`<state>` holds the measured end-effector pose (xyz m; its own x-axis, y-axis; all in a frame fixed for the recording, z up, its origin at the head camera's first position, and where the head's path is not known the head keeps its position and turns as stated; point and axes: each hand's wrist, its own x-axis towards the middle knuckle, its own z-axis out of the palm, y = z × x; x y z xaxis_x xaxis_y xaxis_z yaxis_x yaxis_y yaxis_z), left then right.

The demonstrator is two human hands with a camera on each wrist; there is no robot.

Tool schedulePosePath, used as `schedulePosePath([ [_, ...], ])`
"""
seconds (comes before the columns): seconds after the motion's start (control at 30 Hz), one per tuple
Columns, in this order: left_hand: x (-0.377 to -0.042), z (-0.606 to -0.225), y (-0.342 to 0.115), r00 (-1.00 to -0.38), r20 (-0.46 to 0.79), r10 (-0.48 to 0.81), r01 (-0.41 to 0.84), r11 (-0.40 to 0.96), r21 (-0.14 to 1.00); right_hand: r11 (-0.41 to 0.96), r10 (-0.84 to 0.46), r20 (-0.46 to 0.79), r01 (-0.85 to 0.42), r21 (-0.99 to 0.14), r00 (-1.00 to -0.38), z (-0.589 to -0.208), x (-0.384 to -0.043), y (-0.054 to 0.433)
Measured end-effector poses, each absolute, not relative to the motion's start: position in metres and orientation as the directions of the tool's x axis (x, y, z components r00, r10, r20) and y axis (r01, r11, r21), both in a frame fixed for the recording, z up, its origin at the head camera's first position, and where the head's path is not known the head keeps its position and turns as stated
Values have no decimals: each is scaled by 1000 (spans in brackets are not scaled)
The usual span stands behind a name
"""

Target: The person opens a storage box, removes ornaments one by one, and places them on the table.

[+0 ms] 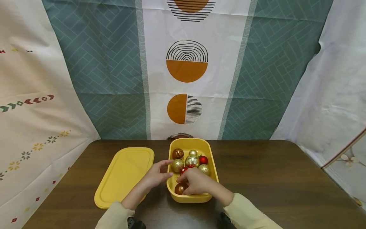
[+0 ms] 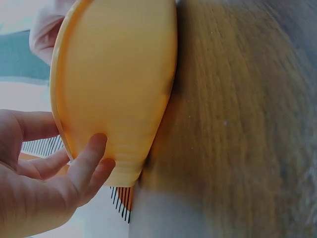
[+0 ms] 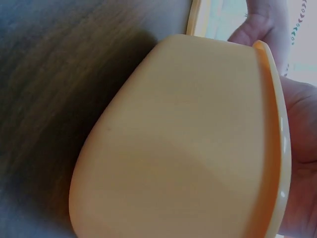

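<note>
A yellow plastic container (image 1: 215, 178) holds several shiny Christmas balls, among them a gold ball (image 1: 192, 161), a red ball (image 1: 203, 159) and a glittery gold ball (image 1: 178, 165). My right hand (image 1: 197, 182) reaches in over the near part and pinches a copper-brown ball (image 1: 180, 189) between thumb and fingers. At the left rim is my left hand (image 1: 156, 174), its fingers spread. The left wrist view shows some fingers (image 2: 91, 161) against the container's outer wall and others passing behind the rim. In the right wrist view the container wall (image 3: 173, 134) hides most of the right hand.
A yellow lid (image 1: 125, 175) lies flat on the dark wooden table (image 1: 257, 178), left of the container. Behind the table hangs a patterned curtain (image 1: 114, 70), with pale cloths (image 1: 37, 79) at the sides.
</note>
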<state>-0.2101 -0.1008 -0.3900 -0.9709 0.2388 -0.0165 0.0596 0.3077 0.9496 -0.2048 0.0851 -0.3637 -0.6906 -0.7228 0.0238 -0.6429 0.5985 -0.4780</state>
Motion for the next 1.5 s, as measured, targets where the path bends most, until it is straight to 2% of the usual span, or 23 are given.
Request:
schedulePosePath([
  [0.1, -209, -390, -100, -972, -23, 232, 53, 315, 948, 615, -721, 31, -659, -432, -693, -364, -204, 83],
  [0.3, -209, -391, -99, -973, -32, 228, 43, 313, 949, 619, -720, 39, -666, -417, -693, -366, -203, 82],
  [0.43, -209, -393, -100, -972, -33, 234, 42, 312, 949, 611, -715, 54, -661, -436, -697, -366, -202, 84],
  [0.67, -209, -393, -99, -969, -28, 244, 44, 283, 958, 573, -674, 156, -644, -507, -722, -363, -203, 98],
  [0.87, -209, -393, -99, -973, -33, 228, 36, 294, 955, 591, -597, 221, -609, -528, -771, -357, -208, 115],
  [1.1, -211, -395, -99, -975, -53, 216, 16, 307, 952, 556, -462, 256, -503, -662, -849, -348, -217, 144],
  [1.37, -211, -395, -99, -976, -53, 211, 15, 309, 951, 537, -321, 309, -441, -719, -895, -343, -231, 185],
  [1.5, -211, -395, -99, -978, -50, 203, 17, 312, 950, 579, -241, 321, -401, -710, -916, -344, -239, 206],
])
